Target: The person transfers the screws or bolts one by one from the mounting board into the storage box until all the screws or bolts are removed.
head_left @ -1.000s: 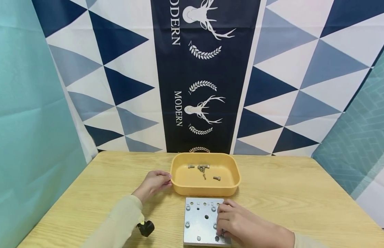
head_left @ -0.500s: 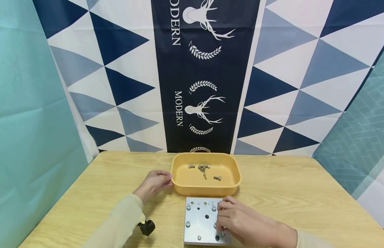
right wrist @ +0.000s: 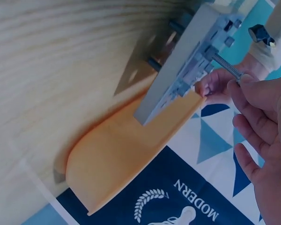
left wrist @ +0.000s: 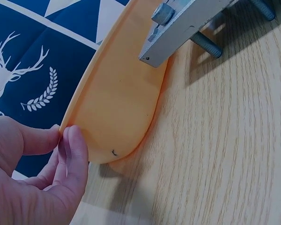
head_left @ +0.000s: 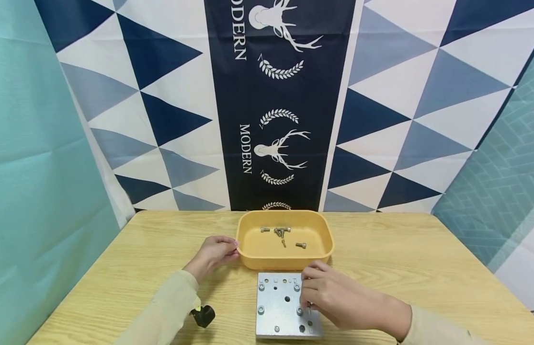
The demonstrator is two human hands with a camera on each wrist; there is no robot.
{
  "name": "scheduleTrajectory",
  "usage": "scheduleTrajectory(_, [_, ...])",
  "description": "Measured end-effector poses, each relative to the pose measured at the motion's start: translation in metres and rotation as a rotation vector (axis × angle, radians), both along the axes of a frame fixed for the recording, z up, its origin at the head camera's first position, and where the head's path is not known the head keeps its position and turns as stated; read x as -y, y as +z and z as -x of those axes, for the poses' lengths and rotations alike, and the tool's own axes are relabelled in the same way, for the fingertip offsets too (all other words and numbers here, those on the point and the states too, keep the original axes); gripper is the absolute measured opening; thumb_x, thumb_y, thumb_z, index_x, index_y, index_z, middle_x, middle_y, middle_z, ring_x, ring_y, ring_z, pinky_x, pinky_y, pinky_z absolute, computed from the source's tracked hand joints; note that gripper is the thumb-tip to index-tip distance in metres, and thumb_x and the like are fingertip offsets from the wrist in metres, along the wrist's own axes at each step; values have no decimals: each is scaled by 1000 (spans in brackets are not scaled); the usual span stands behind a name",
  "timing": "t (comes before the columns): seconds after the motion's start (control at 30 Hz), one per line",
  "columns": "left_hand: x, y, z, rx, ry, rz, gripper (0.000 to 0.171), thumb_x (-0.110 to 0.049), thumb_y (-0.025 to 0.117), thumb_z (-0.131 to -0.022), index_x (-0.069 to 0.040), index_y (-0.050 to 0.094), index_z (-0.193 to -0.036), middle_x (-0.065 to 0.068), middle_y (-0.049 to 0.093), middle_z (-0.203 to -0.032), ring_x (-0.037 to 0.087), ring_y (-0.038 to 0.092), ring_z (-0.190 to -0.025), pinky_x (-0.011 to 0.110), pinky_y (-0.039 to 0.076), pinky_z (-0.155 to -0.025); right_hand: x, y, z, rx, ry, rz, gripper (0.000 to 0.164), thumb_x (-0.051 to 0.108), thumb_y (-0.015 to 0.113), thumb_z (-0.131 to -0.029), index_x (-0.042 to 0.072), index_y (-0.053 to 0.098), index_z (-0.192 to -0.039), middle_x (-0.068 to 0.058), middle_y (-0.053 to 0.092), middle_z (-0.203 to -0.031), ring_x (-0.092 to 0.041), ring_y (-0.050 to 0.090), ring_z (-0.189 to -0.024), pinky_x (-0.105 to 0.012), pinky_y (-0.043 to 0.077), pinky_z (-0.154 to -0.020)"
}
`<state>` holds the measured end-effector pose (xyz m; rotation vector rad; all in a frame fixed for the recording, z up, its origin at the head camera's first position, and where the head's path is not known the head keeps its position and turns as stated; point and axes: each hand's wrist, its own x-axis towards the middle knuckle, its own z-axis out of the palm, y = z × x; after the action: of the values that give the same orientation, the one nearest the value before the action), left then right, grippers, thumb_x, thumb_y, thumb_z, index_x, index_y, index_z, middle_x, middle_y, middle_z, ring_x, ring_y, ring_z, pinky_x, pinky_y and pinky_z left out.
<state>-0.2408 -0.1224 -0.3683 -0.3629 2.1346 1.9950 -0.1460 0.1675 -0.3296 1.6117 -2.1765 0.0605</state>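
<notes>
My left hand (head_left: 212,254) pinches the left rim of a yellow plastic tray (head_left: 284,264) between thumb and fingers; the left wrist view shows this grip too. A metal plate (head_left: 272,317) with several socket-head screws standing in it lies just in front of the tray. Over the plate's right side, my right hand (head_left: 331,293) pinches a threaded screw (right wrist: 227,67) by its head, between thumb and forefinger. In the right wrist view the shank points toward the plate's face; I cannot tell whether its tip touches. The plate's right edge is partly hidden by that hand.
Several loose screws (head_left: 301,245) lie in the tray. A black wrist camera (head_left: 203,316) sits at the left sleeve. Screw shanks (left wrist: 207,44) stick out under the plate, holding it above the wooden table (head_left: 400,268). A patterned cloth (head_left: 275,105) hangs behind.
My right hand has moved slightly up and away over the plate with the screw, so a hole near the plate's lower right corner now shows. The left hand stays on the tray rim.
</notes>
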Motion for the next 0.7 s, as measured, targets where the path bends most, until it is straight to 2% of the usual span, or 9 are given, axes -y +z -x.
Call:
scheduleTrajectory(0.2, [0, -1, 1, 7, -4, 3, 24, -2, 60, -92, 8, 59, -114, 7, 62, -84, 9, 62, -67, 21, 61, -72, 0, 6, 9, -42, 20, 26, 25, 6, 78, -69, 23, 63, -80, 15, 59, -76, -7, 46, -83, -25, 37, -87])
scheduleTrajectory(0.47, [1, 3, 1, 1, -10, 12, 24, -3, 60, -93, 7, 60, -114, 6, 62, -82, 8, 61, -67, 18, 60, -67, 0, 15, 19, -64, 10, 32, 27, 3, 79, -67, 21, 64, -81, 14, 60, -77, -8, 47, -85, -26, 36, -88])
scheduleTrajectory(0.7, [2, -2, 0, 0, -11, 4, 22, -2, 60, -93, 7, 60, -112, 5, 61, -80, 9, 61, -67, 20, 61, -70, 0, 16, 24, -58, -12, 19, 29, 2, 79, -67, 21, 63, -82, 15, 60, -77, -8, 47, -84, -29, 40, -90])
